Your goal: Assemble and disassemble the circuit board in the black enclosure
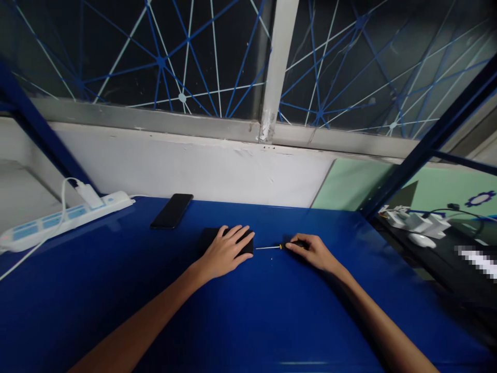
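Observation:
On the blue table, my left hand (227, 250) lies with spread fingers on top of a black box-like object (209, 236), covering much of it. To its right, my right hand (312, 252) is closed round the dark handle of a screwdriver (268, 247). The thin metal shaft points left, its tip close to the black object's right side with a small gap between them. A yellow ring shows where shaft and handle meet. Tiny light specks lie on the table just below the shaft.
A black phone (172, 211) lies at the back left of the blue table (248, 321). Beyond it at the left edge is a white power strip (70, 219) with a plugged-in charger and cable. A white mouse (422, 240) sits on a dark surface at the right.

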`<state>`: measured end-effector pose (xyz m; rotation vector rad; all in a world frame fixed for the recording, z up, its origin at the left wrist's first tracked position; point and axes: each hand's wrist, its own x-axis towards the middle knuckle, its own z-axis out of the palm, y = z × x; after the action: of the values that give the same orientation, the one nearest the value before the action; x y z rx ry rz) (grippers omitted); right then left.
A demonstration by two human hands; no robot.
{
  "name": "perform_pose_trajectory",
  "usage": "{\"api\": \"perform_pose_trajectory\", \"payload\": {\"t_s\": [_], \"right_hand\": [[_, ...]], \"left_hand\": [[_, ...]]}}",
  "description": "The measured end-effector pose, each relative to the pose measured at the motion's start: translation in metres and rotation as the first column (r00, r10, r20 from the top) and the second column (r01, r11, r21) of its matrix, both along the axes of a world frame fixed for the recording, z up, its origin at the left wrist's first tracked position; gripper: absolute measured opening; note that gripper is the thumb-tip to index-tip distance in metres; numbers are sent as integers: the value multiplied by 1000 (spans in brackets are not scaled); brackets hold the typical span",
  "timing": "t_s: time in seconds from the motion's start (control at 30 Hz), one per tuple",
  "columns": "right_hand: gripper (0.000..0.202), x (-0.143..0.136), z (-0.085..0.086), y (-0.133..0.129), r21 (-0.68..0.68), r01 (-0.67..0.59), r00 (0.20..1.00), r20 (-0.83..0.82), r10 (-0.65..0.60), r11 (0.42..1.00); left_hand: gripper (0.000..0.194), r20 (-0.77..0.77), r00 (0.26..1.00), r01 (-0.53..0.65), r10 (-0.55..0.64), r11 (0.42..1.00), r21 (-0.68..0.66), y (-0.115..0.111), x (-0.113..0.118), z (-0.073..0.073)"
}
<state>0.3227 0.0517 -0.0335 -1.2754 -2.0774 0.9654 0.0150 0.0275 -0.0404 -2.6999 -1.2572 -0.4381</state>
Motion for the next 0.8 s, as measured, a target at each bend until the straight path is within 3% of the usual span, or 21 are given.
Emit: {"api": "perform_pose_trajectory", "payload": {"t_s": [0.13,0.43,0.67,0.8], "right_hand": [[40,-3,1,-4,102,18,995,100,-28,995],[35,6,-5,-8,-67,-59,992,-114,52,996],[43,2,-1,-3,73,18,999,46,-21,997],[39,0,2,-5,65,12,1000,-12,-11,998]], "left_hand": [[52,13,1000,-1,1,1000,-5,-3,2,3],[53,-12,1000,1,-1,1000,-14,-3,1,5],[54,-40,999,-16,17,1000,15,1,2,4],[54,-78,997,-28,28,1000,-1,1,2,6]]}}
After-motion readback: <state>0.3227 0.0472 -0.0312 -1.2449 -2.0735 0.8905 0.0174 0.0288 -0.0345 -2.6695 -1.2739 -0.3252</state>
